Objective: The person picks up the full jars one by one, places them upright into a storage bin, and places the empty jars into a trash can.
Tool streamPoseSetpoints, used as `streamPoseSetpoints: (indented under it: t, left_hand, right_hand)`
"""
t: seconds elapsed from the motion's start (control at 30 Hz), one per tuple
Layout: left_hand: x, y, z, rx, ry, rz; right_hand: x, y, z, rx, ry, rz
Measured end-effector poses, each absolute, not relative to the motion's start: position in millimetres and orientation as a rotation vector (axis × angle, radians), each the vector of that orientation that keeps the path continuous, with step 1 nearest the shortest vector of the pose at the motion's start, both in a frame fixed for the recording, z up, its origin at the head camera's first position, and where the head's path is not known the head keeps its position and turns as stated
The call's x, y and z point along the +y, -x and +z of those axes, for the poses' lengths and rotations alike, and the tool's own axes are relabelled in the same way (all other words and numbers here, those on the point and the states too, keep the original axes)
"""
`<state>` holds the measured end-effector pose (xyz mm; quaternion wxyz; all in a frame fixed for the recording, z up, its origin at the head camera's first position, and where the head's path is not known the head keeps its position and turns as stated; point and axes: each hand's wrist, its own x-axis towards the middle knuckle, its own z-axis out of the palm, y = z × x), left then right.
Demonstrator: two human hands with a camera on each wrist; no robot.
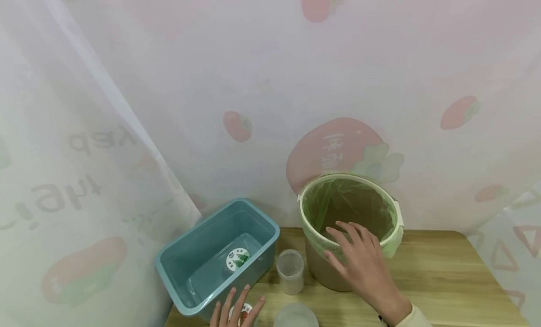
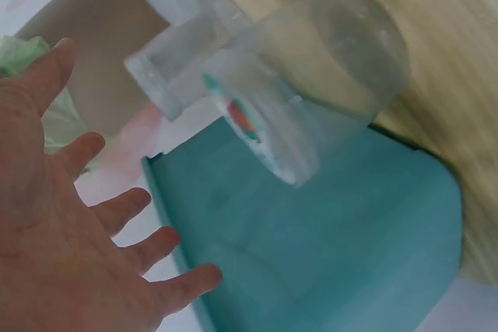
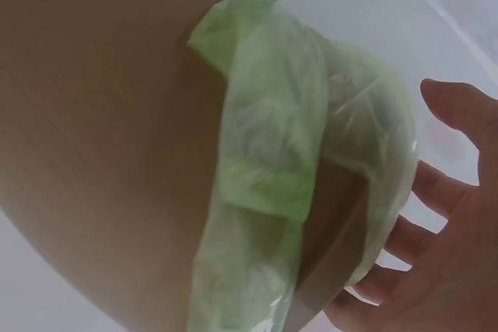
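Observation:
A brown waste bin with a white rim stands upright, lined with a green plastic bag. My right hand hovers over its near rim with fingers spread and holds nothing; the right wrist view shows the fingers beside the folded-over bag, contact unclear. At the bottom of the head view, my left hand has spread fingers over a clear jar whose white lid bears a round label. Nothing is in that hand. Beside it is a blue-green plastic basin.
A small clear jar stands between basin and bin, and another translucent round container sits at the near edge of view. A round sticker shows inside the basin. Behind the wooden table hangs a strawberry-print curtain.

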<state>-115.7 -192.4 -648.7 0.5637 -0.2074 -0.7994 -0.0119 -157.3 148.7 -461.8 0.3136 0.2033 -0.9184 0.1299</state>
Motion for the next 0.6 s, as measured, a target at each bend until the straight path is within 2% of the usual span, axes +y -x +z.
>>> streamPoseSetpoints:
  t: [0.6]
  left_hand:
    - [-202.0, 118.5, -695.1, -1.968, 0.405, -0.068]
  right_hand:
    - [179.0, 154.4, -472.4, -2.397, -0.494, 0.377]
